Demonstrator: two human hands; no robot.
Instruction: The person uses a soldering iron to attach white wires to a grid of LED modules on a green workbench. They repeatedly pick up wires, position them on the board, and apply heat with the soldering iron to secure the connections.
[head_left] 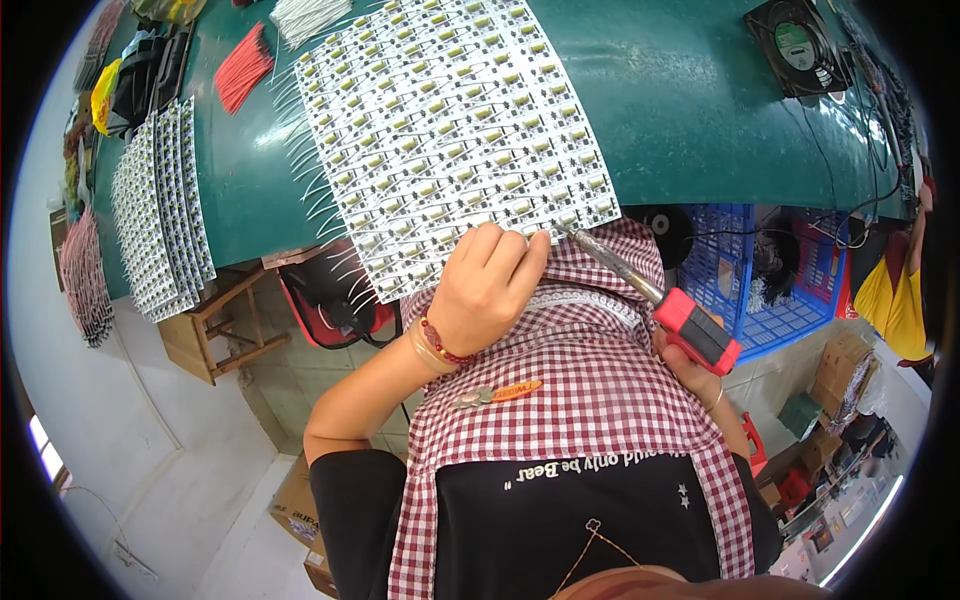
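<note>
A large white circuit board panel (455, 130) lies at a slant over the near edge of the green table, covered with rows of small components. Thin white wires stick out along its left side. My left hand (490, 275) is at the panel's near edge, fingers bent together with the tips at the board; whatever they pinch is hidden. My right hand (688, 372) grips a soldering iron (700, 333) by its red and black handle. The iron's metal shaft points up and left, its tip at the panel's near right corner, close to my left fingertips.
On the green table (680, 110) lie red wires (243, 68), white wires (308, 18) and a stack of similar panels (165, 210) at the left. A black fan (797, 48) stands far right. Beneath the table are a blue crate (790, 320) and a wooden stool (215, 335).
</note>
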